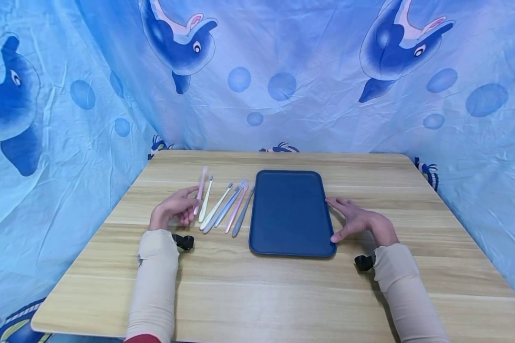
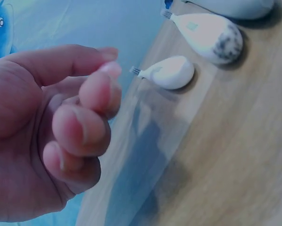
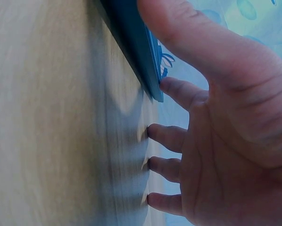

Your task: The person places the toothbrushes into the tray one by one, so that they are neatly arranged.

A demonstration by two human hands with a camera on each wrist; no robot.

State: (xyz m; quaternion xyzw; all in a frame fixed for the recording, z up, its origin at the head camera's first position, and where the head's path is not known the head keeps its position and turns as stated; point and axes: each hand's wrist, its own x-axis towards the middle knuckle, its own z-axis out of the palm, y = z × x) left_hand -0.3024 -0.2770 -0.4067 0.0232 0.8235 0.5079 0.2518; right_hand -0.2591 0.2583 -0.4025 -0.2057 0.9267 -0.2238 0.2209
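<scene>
My left hand (image 1: 176,208) pinches a pink toothbrush (image 1: 202,183) between thumb and forefinger, at the left end of a row of toothbrushes. In the left wrist view the pink handle tip (image 2: 113,70) pokes out between the fingertips, while the other fingers curl loosely. Beside it on the table lie a pale cream toothbrush (image 1: 206,200), a whitish one (image 1: 217,206), a second pink one (image 1: 238,209) and a grey-blue one (image 1: 243,214). My right hand (image 1: 360,220) spreads along the right edge of a dark blue tray (image 1: 291,214), thumb and forefinger at its rim.
Light blue toothbrushes (image 1: 228,207) lie crowded in the middle of the row, close to the tray's left side. The wooden table (image 1: 292,295) reaches back to a blue curtain (image 1: 317,124) printed with dolphins.
</scene>
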